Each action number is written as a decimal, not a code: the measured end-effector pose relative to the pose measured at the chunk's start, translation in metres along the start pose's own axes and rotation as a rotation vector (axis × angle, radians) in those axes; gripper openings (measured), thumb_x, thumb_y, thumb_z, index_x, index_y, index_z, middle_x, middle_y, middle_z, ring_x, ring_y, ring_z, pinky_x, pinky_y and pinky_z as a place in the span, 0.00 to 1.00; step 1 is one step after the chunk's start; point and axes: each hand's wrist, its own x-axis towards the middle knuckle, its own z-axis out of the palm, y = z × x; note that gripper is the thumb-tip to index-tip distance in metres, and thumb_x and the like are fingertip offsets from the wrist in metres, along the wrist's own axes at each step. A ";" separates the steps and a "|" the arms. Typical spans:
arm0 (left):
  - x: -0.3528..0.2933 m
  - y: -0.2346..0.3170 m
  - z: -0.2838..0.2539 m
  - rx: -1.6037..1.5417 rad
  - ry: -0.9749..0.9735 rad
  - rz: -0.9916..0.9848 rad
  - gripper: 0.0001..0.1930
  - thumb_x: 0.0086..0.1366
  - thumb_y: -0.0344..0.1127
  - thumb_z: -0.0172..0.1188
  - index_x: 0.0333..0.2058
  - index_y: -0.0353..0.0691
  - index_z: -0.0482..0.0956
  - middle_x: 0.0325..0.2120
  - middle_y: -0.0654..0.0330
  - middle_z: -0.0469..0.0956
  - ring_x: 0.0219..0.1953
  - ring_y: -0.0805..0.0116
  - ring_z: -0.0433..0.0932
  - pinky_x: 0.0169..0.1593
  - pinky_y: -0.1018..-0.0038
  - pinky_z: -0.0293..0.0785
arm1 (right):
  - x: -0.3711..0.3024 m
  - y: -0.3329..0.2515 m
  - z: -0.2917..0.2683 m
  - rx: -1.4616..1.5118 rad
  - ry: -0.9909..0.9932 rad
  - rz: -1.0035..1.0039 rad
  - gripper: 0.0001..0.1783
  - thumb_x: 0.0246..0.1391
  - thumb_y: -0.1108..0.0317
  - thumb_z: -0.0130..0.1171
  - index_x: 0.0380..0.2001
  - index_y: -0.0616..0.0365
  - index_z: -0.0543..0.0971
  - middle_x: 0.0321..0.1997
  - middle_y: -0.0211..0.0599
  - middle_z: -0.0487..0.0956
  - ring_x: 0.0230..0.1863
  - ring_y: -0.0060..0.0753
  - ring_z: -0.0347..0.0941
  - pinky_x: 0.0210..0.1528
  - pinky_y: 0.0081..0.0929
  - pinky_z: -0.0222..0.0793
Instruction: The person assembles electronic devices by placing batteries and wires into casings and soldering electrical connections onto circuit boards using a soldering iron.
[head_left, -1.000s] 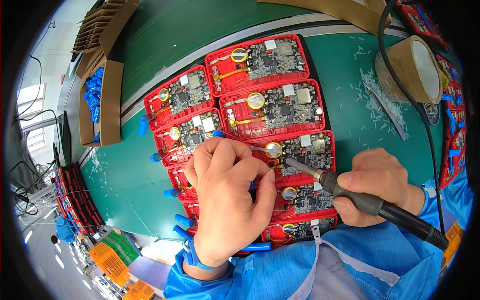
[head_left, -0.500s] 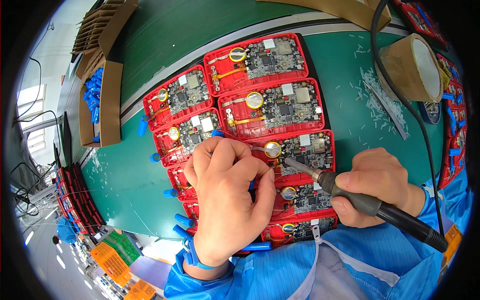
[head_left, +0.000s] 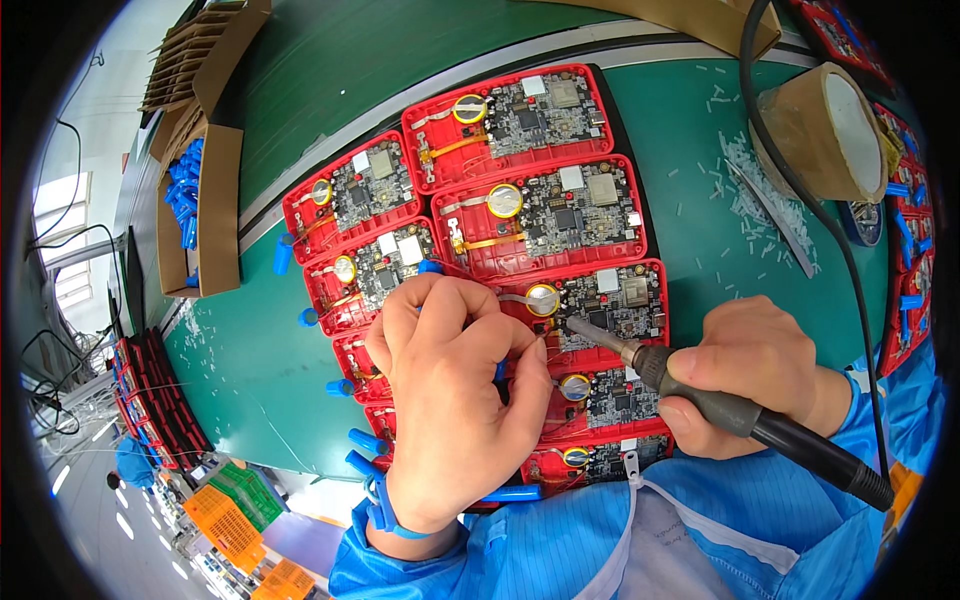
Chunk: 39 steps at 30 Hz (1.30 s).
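My right hand grips a soldering iron by its dark handle. The iron's metal tip rests at or just over the left part of a circuit board in a red plastic housing, below a round coin cell. My left hand is closed in a pinch at that housing's left side, where a thin wire shows by the thumb tip; the fingers hide the exact grip. Past its knuckles a blue cylinder with a red lead pokes out. A blue strap circles my left wrist.
Several more red housings with boards lie in two columns, blue cylinders along their left. A cardboard box holds blue cylinders. At right are a tape roll, scattered small clear tubes, metal tweezers and a hanging black cable.
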 end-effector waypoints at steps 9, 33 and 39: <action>0.001 0.000 0.000 -0.005 -0.001 0.003 0.04 0.44 0.28 0.62 0.19 0.40 0.75 0.26 0.62 0.64 0.38 0.62 0.62 0.47 0.67 0.55 | 0.001 -0.001 -0.012 0.030 -0.047 0.012 0.23 0.30 0.72 0.71 0.34 0.59 0.74 0.13 0.30 0.71 0.08 0.29 0.64 0.10 0.22 0.55; -0.004 -0.015 -0.006 0.123 -0.033 0.214 0.09 0.44 0.32 0.68 0.26 0.45 0.78 0.29 0.66 0.74 0.48 0.58 0.68 0.54 0.60 0.52 | 0.000 0.002 -0.012 0.007 0.022 -0.054 0.21 0.37 0.71 0.66 0.37 0.62 0.72 0.14 0.31 0.70 0.08 0.27 0.62 0.10 0.23 0.54; -0.007 -0.023 0.004 0.193 0.087 0.319 0.11 0.43 0.30 0.67 0.28 0.49 0.80 0.27 0.70 0.76 0.46 0.60 0.71 0.56 0.57 0.49 | 0.001 0.001 -0.013 -0.012 0.066 -0.025 0.22 0.30 0.73 0.70 0.33 0.61 0.75 0.17 0.32 0.75 0.11 0.29 0.68 0.13 0.22 0.61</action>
